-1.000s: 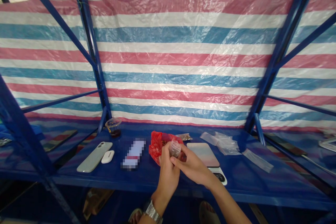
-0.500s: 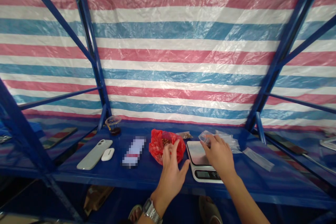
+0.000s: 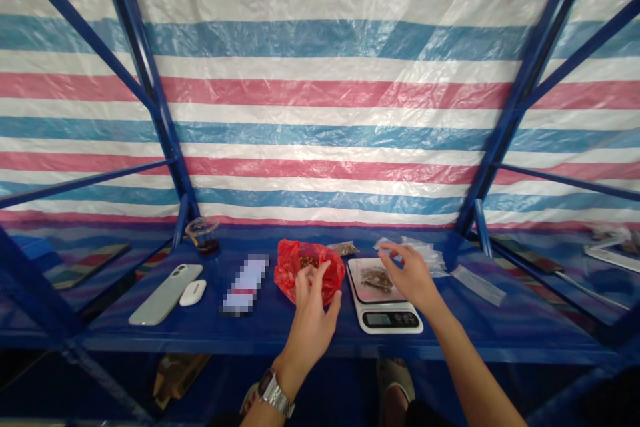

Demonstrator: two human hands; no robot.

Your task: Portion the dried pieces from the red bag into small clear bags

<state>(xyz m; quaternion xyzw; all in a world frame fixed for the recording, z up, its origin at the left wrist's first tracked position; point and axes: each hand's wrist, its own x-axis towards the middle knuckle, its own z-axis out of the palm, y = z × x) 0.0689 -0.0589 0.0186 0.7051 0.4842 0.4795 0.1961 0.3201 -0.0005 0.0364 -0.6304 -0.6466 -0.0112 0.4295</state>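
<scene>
Two open hands: the left hand (image 3: 311,327), fingers spread and pointing to 12 o'clock, sits over the red plastic bag (image 3: 295,273); the right hand (image 3: 411,277), fingers apart toward 10 o'clock, hovers just beside a clear packet of brown flakes (image 3: 376,278), its long axis running 10-to-4 on the digital kitchen scale (image 3: 383,317).

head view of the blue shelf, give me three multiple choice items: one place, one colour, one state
1. Where is the small clear plastic packet of brown bits?
A) on the white digital kitchen scale
B) beside the earbuds case
C) under the shelf

2. What colour is the crumpled plastic bag at the left hand?
A) blue
B) red
C) white

3. How is the right hand?
A) clenched in a fist
B) gripping the scale
C) open, reaching over the scale

1: A, it lies on the scale's tray.
2: B, the bag shows bright red.
3: C, its fingers are spread over the tray.
</scene>
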